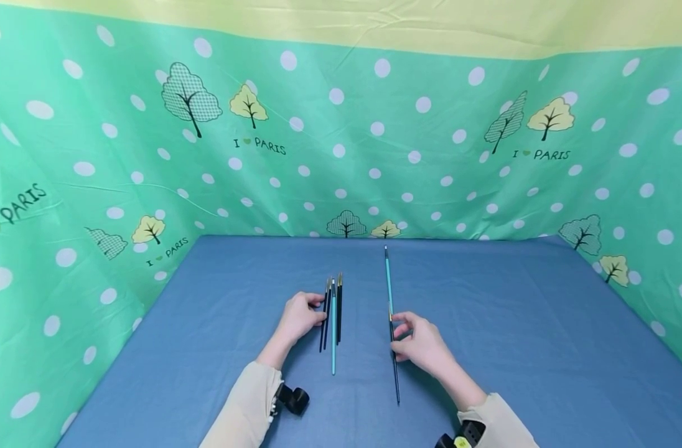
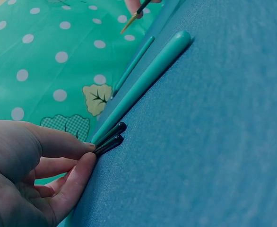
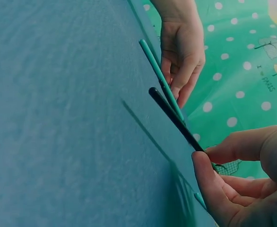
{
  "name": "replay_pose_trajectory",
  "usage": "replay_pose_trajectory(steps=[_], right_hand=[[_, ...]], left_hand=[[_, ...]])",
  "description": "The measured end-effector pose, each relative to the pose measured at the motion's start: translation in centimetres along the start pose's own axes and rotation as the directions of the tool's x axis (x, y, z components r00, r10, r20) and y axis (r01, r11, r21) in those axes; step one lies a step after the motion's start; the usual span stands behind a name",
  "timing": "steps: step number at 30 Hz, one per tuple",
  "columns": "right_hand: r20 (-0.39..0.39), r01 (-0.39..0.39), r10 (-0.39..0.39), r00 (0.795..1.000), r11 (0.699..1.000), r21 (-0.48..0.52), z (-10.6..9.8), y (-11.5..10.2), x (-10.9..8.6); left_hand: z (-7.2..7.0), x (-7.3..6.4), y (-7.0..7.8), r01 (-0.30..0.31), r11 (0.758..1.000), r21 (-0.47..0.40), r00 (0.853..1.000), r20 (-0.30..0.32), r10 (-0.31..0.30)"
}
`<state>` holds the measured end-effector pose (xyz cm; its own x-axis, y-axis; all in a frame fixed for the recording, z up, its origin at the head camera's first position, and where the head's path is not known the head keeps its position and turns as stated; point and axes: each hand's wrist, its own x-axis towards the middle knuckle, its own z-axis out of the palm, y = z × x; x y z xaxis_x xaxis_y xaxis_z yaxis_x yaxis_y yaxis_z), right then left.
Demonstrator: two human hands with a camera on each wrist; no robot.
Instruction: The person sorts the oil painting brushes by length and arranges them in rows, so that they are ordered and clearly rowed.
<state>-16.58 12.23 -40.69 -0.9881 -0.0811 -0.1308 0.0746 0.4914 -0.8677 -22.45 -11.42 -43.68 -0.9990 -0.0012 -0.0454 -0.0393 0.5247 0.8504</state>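
Observation:
Several slim paintbrushes lie side by side on the blue table, bristles pointing away: black ones and a teal paintbrush [image 1: 333, 336] among them. At their left side is my left hand [image 1: 300, 316], its thumb and fingertip pinching at the black paintbrushes [image 2: 111, 143]; how many it pinches is hidden. My right hand [image 1: 422, 343] pinches a separate black paintbrush [image 3: 174, 116] between thumb and fingers. A shadow under this brush shows it raised off the cloth. Beyond it lies another teal paintbrush [image 1: 388, 280], whose handle end runs up near the held brush's tip.
A blue cloth [image 1: 514, 298] covers the table. Green dotted curtains [image 1: 374, 155] with printed trees stand behind it and along both sides. Each wrist carries a black camera, such as the left wrist camera [image 1: 294, 400].

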Motion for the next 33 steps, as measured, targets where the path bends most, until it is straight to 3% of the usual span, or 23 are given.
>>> replay_pose_trajectory(steps=[15,33], right_hand=[[-0.011,-0.032,0.032,0.999,0.999,-0.025,-0.3,1.4,-0.7],[-0.009,-0.049,0.048,0.999,0.995,-0.092,0.0,1.3,-1.0]], left_hand=[[0.1,0.0,-0.2,0.003,1.000,-0.002,1.000,0.000,-0.003],[-0.1,0.1,0.1,0.005,1.000,-0.016,1.000,0.007,-0.005]])
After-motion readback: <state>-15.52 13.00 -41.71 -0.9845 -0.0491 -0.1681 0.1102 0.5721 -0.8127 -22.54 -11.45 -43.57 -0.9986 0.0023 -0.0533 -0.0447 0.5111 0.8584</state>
